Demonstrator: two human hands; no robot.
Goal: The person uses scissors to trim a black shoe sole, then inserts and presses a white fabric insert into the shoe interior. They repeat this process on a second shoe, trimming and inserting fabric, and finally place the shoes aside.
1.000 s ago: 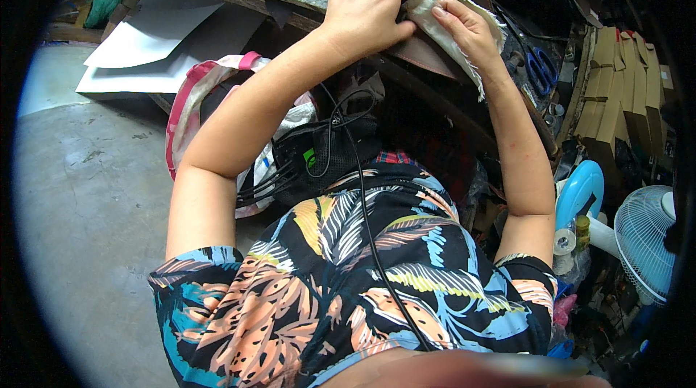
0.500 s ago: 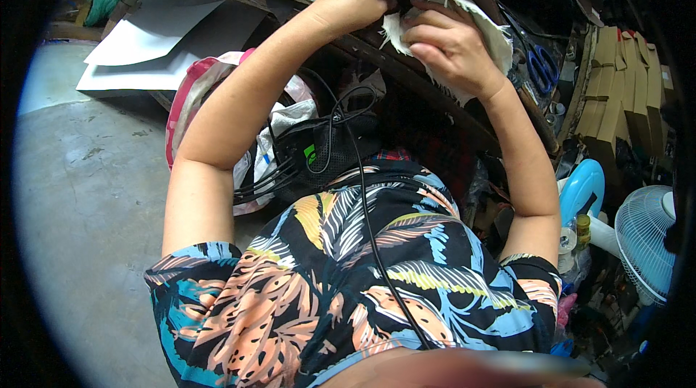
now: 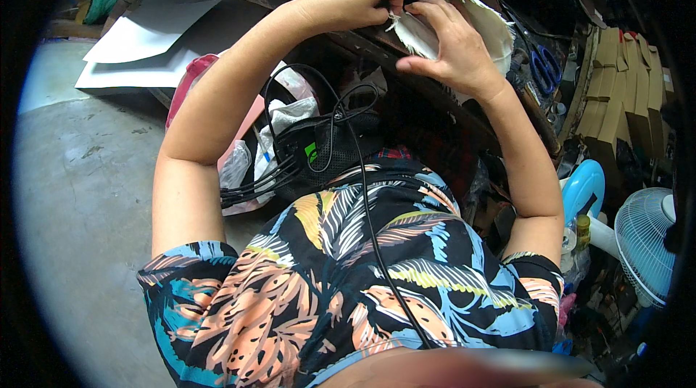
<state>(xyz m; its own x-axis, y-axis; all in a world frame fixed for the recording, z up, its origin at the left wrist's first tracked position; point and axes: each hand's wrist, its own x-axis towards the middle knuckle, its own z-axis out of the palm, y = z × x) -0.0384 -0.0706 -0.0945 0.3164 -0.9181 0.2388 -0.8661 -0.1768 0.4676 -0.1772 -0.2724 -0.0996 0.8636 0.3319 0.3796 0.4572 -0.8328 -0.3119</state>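
A curved piece of frayed white cloth (image 3: 491,29) lies against dark material at the top of the head view, over the bench edge. My left hand (image 3: 362,0) is closed, its fingertips pinching the cloth's frayed corner. Beside it, my right hand (image 3: 458,47) rests over the cloth, fingers bent onto it near the left fingertips and thumb stretched away. The cloth's far side and what lies under my right fingers are hidden.
Blue-handled scissors (image 3: 544,67) lie right of my right hand. White sheets (image 3: 145,32) stick out at the left. Below the bench are a black mesh bag (image 3: 326,145) and cables. A fan (image 3: 645,243) and cardboard pieces (image 3: 616,98) stand at the right.
My left hand has moved slightly right, onto the cloth's corner. My right thumb has spread away from the fingers, and the white cloth has shifted and folded differently.
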